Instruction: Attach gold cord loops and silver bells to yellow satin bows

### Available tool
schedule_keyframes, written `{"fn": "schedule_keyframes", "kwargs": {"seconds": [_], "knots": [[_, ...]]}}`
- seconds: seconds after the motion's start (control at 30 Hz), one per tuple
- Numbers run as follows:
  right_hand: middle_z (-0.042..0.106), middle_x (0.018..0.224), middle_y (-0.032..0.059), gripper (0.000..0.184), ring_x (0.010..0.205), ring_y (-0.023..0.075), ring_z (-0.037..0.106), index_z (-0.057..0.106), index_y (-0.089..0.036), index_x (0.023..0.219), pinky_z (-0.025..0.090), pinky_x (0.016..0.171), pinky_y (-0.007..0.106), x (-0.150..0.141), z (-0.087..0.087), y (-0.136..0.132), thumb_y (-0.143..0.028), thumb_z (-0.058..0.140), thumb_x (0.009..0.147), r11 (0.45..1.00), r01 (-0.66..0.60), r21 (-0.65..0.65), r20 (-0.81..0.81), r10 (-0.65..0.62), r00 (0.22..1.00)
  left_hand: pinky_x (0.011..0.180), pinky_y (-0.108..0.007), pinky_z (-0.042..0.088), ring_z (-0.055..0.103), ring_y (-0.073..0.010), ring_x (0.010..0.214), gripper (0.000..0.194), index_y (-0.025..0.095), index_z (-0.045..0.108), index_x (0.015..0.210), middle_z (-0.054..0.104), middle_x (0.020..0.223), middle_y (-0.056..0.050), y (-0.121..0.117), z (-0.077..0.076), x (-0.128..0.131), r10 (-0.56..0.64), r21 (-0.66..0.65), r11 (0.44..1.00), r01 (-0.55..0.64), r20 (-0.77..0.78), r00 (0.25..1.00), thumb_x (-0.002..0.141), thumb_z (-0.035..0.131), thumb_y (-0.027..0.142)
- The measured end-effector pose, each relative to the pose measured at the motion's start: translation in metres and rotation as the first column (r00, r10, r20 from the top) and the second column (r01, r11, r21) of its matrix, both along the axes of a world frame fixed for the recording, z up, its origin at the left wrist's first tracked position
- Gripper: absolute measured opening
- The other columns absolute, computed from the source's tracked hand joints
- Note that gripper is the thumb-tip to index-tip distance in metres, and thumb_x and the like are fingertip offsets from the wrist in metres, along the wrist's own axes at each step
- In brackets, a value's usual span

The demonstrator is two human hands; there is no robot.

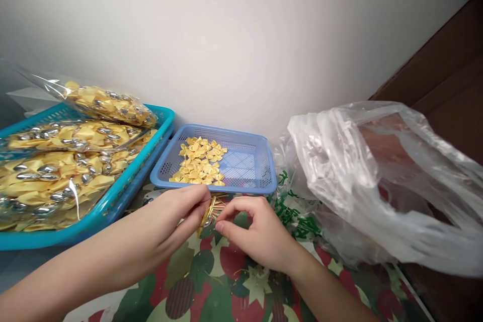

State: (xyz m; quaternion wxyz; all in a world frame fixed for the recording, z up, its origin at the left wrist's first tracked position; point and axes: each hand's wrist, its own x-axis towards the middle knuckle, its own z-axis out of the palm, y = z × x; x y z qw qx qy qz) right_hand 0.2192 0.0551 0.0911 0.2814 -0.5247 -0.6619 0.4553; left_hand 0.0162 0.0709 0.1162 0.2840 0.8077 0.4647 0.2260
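In front of the blue basket, my left hand (184, 214) pinches a yellow satin ribbon bow (205, 216) with a shiny silvery piece at its lower end. My right hand (256, 229) is close beside it, thumb and forefinger curled toward each other in a pinch. Whatever lies between those right fingertips is too small to make out. Thin gold strips (218, 206), like twist ties, show between the hands, partly hidden by the fingers. Beyond them, small yellow bows (199, 161) lie heaped in the left half of the blue plastic basket (269, 161).
At the left, a teal basket (124, 186) holds clear bags (75, 141) packed with yellow bows and silvery pieces. A crumpled clear plastic bag (339, 151) stands at the right beside a brown cardboard box (445, 75). A patterned cloth (211, 282) covers the table; a white wall (226, 35) rises behind.
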Motion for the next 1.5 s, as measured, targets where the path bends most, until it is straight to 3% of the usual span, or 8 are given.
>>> {"fn": "schedule_keyframes", "kwargs": {"seconds": [0.23, 0.37, 0.5, 0.73, 0.87, 1.07, 1.33, 1.5], "knots": [[0.072, 0.077, 0.0002, 0.008, 0.077, 0.0181, 0.065, 0.071, -0.021, 0.075, 0.047, 0.073, 0.03, 0.0, 0.005, -0.002, -0.023, 0.068, 0.081, 0.998, 0.012, 0.062, -0.021, -0.011, 1.0, 0.049, -0.024, 0.036, 0.045, -0.0154, 0.055, 0.037, 0.023, 0.047, 0.066, 0.05, 0.063, 0.002, 0.007, -0.005, 0.008, -0.156, -0.134, 0.979, 0.152, -0.016, 0.988, 0.096, 0.035, 0.038], [0.071, 0.079, -0.0001, 0.007, 0.076, 0.0171, 0.063, 0.072, -0.023, 0.076, 0.047, 0.072, 0.029, 0.003, 0.004, -0.001, -0.024, 0.068, 0.082, 0.991, -0.009, 0.133, -0.049, 0.016, 0.999, 0.045, -0.024, 0.025, 0.033, -0.0125, 0.05, 0.041, 0.022, 0.032, 0.06, 0.034, 0.057, 0.005, 0.011, -0.009, 0.01, -0.153, -0.179, 0.972, 0.153, 0.012, 0.988, 0.096, 0.039, 0.041], [0.07, 0.08, 0.0007, 0.007, 0.079, 0.0186, 0.062, 0.072, -0.025, 0.08, 0.048, 0.073, 0.03, 0.006, 0.001, 0.0, -0.027, 0.067, 0.085, 0.976, -0.039, 0.216, -0.063, 0.054, 0.997, 0.045, -0.024, 0.021, 0.024, -0.0108, 0.05, 0.046, 0.023, 0.02, 0.061, 0.023, 0.056, 0.007, 0.012, -0.012, 0.01, -0.145, -0.114, 0.981, 0.154, 0.084, 0.986, 0.094, 0.046, 0.04], [0.07, 0.085, 0.0023, 0.008, 0.085, 0.0202, 0.063, 0.072, -0.024, 0.079, 0.048, 0.08, 0.033, 0.004, -0.004, 0.001, -0.028, 0.067, 0.085, 0.966, 0.0, 0.258, -0.069, 0.018, 0.997, 0.05, -0.025, 0.029, 0.031, -0.0115, 0.055, 0.048, 0.023, 0.017, 0.061, 0.029, 0.06, 0.006, 0.014, -0.014, 0.007, -0.125, -0.119, 0.981, 0.151, 0.196, 0.972, 0.091, 0.053, 0.037], [0.071, 0.087, 0.0023, 0.006, 0.088, 0.0211, 0.064, 0.072, -0.025, 0.081, 0.048, 0.079, 0.033, 0.004, -0.005, 0.001, -0.029, 0.069, 0.084, 0.962, 0.041, 0.268, -0.102, -0.014, 0.995, 0.055, -0.025, 0.035, 0.04, -0.0127, 0.06, 0.044, 0.022, 0.02, 0.06, 0.038, 0.067, 0.003, 0.01, -0.007, 0.01, -0.12, -0.082, 0.985, 0.15, 0.296, 0.948, 0.094, 0.046, 0.032], [0.072, 0.087, 0.003, 0.005, 0.086, 0.0218, 0.066, 0.075, -0.026, 0.081, 0.051, 0.074, 0.033, 0.004, -0.006, -0.002, -0.026, 0.071, 0.081, 0.948, 0.101, 0.3, -0.155, -0.056, 0.986, 0.059, -0.025, 0.039, 0.043, -0.0131, 0.065, 0.043, 0.021, 0.02, 0.061, 0.042, 0.075, 0.001, 0.008, -0.009, 0.01, -0.077, -0.157, 0.976, 0.152, 0.404, 0.911, 0.094, 0.047, 0.029], [0.075, 0.083, 0.0004, 0.008, 0.08, 0.0179, 0.071, 0.075, -0.025, 0.079, 0.056, 0.075, 0.031, -0.001, -0.008, -0.005, -0.018, 0.071, 0.078, 0.83, 0.222, 0.511, -0.301, -0.069, 0.951, 0.053, -0.023, 0.037, 0.039, -0.0105, 0.06, 0.047, 0.02, 0.025, 0.062, 0.048, 0.081, 0.0, 0.007, -0.017, 0.012, 0.006, -0.303, 0.931, 0.205, 0.573, 0.82, 0.091, 0.058, 0.037], [0.074, 0.075, 0.0006, 0.012, 0.069, 0.0161, 0.071, 0.069, -0.021, 0.072, 0.056, 0.066, 0.029, -0.008, -0.002, -0.01, -0.01, 0.066, 0.073, 0.719, 0.336, 0.609, -0.379, -0.109, 0.919, 0.054, -0.024, 0.04, 0.043, -0.0128, 0.06, 0.035, 0.02, 0.054, 0.071, 0.05, 0.074, 0.0, 0.002, -0.019, 0.016, 0.148, -0.457, 0.863, 0.218, 0.641, 0.753, 0.082, 0.069, 0.049]]}}
